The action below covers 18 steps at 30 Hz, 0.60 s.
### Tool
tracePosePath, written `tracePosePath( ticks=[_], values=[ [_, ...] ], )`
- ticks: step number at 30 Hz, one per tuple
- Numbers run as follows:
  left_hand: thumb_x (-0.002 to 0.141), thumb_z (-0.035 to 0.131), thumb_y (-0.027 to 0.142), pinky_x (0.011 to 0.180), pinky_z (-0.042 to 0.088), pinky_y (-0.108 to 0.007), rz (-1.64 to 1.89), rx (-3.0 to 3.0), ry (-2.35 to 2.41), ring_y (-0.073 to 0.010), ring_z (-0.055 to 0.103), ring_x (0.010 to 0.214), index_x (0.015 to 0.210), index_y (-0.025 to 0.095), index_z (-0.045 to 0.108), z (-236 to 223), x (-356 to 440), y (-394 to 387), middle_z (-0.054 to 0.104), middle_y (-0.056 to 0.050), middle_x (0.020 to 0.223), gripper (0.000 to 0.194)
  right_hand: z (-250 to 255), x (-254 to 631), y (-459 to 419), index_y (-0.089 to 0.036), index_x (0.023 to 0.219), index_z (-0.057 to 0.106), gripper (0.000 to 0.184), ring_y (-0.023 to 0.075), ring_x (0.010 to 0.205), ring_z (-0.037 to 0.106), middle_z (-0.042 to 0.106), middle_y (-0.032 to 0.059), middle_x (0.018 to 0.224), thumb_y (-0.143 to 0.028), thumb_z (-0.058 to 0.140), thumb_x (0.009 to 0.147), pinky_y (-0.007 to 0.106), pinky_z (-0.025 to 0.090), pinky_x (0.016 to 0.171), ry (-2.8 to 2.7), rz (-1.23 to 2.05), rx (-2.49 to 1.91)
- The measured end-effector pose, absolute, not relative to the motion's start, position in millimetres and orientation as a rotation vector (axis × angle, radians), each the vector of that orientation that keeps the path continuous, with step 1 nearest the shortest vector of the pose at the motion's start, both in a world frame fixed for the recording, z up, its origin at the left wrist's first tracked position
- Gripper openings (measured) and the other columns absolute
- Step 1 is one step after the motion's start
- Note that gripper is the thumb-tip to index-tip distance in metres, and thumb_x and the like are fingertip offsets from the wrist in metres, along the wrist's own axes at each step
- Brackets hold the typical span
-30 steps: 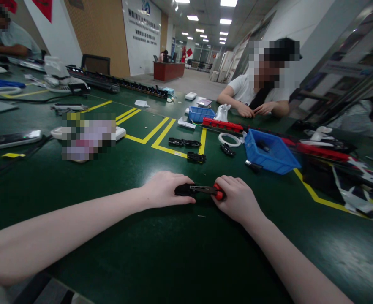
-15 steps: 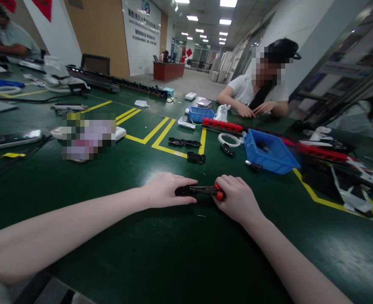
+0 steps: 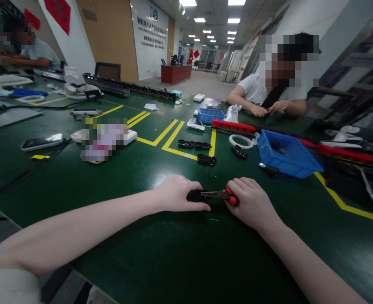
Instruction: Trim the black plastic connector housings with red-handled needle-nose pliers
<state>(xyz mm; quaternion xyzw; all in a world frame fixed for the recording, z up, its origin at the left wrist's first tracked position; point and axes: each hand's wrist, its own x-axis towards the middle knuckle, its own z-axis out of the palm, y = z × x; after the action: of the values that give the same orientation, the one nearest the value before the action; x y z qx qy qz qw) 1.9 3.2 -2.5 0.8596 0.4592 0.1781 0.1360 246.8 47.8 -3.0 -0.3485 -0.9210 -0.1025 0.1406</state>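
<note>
My left hand [image 3: 178, 193] grips a small black part [image 3: 195, 195] between thumb and fingers, just above the table. In my right hand [image 3: 249, 200] are red-handled needle-nose pliers [image 3: 219, 194], with the fist wrapped round the handles. Their jaws point left and meet the black part; the exact contact is too small to make out. Beyond my hands lie several similar black parts [image 3: 195, 145], one of them [image 3: 207, 159] near a yellow tape corner. A thin pale scrap [image 3: 214, 219] lies on the table below the pliers.
A blue bin [image 3: 289, 156] with dark pieces inside stands to the right, beside a white ring [image 3: 241, 142] and a red strip [image 3: 233, 126]. Phones [image 3: 42, 142] and a black cable [image 3: 24, 175] lie left. Across the green table [image 3: 161, 261] sits a person [image 3: 275, 84].
The view has swung slightly left, so everything sits further right in the picture. My hands keep their holds on the black part and the pliers.
</note>
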Motion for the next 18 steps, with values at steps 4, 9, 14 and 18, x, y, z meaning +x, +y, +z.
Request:
tracePosePath(
  ticks=[4,9,14,18],
  values=[
    [0.086,0.059,0.063,0.054,0.032,-0.024,0.523,2.478,1.294,-0.0151,0.06,0.063,0.1,0.021,0.066,-2.0,0.8,4.9,0.067,0.0,0.074,0.045,-5.2,247.7,49.6,-0.02,0.081,0.054,0.005,0.0233,0.08,0.057,0.063,0.0078,0.084,-0.019,0.056,0.077,0.036,0.045,0.073,-2.658,-0.275,-1.007],
    [0.088,0.06,0.058,0.058,0.036,-0.024,0.54,2.49,1.267,-0.0173,0.064,0.075,0.106,0.02,0.064,-2.8,0.4,7.2,0.07,-0.001,0.088,0.042,-6.2,248.2,50.5,-0.021,0.079,0.052,0.006,0.021,0.073,0.056,0.061,0.0065,0.081,-0.02,0.056,0.075,0.033,0.043,0.065,-2.661,-0.229,-1.025],
    [0.087,0.061,0.059,0.06,0.038,-0.026,0.527,2.509,1.294,-0.0183,0.065,0.077,0.108,0.02,0.064,-3.9,-0.1,7.9,0.071,-0.002,0.09,0.044,-5.7,248.2,50.9,-0.022,0.079,0.051,0.006,0.0212,0.074,0.056,0.061,0.006,0.081,-0.02,0.056,0.075,0.033,0.043,0.064,-2.655,-0.184,-1.019],
    [0.088,0.06,0.058,0.06,0.038,-0.025,0.557,2.496,1.254,-0.0175,0.064,0.077,0.108,0.02,0.065,-3.3,-0.9,7.6,0.071,-0.002,0.092,0.043,-5.4,247.7,51.2,-0.022,0.078,0.051,0.006,0.0212,0.074,0.057,0.061,0.0058,0.08,-0.02,0.056,0.075,0.033,0.044,0.065,-2.659,-0.148,-1.02]
  ],
)
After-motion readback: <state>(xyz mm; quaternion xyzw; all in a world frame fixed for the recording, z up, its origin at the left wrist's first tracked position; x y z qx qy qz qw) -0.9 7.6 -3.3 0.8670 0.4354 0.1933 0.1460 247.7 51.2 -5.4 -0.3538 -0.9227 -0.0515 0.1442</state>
